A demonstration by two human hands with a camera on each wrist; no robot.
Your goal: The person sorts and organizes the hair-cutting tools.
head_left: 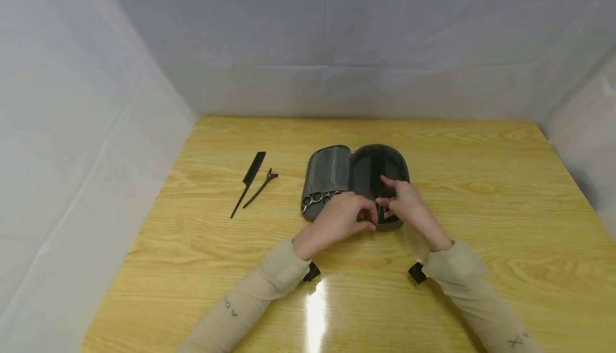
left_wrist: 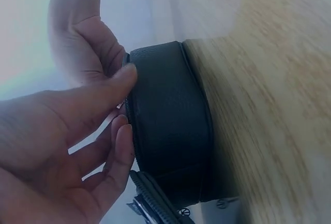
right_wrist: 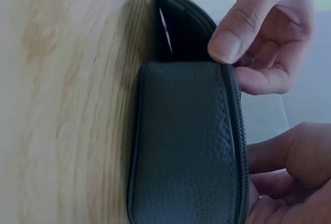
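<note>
A dark grey zip case (head_left: 380,163) lies open on the wooden table (head_left: 481,208). Its left half holds scissors (head_left: 315,199), with their finger rings toward me. Both hands meet at the near rim of the right half. My left hand (head_left: 344,216) pinches that rim: in the left wrist view its thumb (left_wrist: 121,79) lies on the case's (left_wrist: 170,125) outer wall and its fingers curl at the zipper edge. My right hand (head_left: 406,203) curls at the same rim (right_wrist: 239,131), index finger reaching into the case. Whatever lies between the two hands is hidden.
A black tail comb (head_left: 250,179) and a black hair clip (head_left: 261,187) lie side by side on the table left of the case. White walls close in the table at the back and on both sides.
</note>
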